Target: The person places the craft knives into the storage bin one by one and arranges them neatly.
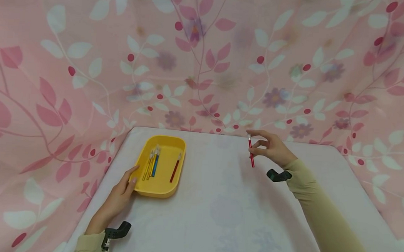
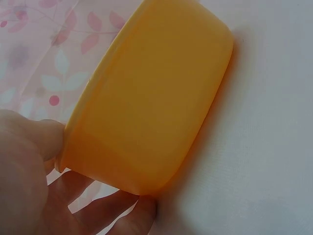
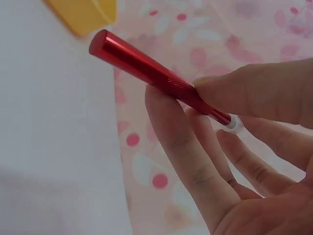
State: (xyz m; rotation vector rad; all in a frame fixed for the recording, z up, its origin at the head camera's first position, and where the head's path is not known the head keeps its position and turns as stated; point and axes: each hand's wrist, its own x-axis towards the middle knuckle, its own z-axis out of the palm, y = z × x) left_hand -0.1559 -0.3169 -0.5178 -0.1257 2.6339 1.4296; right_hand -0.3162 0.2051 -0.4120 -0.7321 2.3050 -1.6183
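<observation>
My right hand (image 1: 273, 147) holds a red craft knife (image 1: 251, 154) above the far right part of the table. In the right wrist view, thumb and fingers pinch the knife (image 3: 137, 63) around its knurled neck; a clear cap covers its tip. My left hand (image 1: 118, 194) grips the near left side of a yellow tray (image 1: 156, 194). The left wrist view has the thumb at the rim of the tray (image 2: 146, 98) and fingers by its lower edge. Inside lie several yellow craft knives (image 1: 147, 169) beside a blue one (image 1: 155, 166), and a red one (image 1: 174, 172) apart on the right.
A white cloth covers the table (image 1: 196, 218). Behind and around it hangs a pink floral curtain (image 1: 205, 64). Dark camera mounts sit on the left wrist (image 1: 117, 232) and the right wrist (image 1: 278, 175).
</observation>
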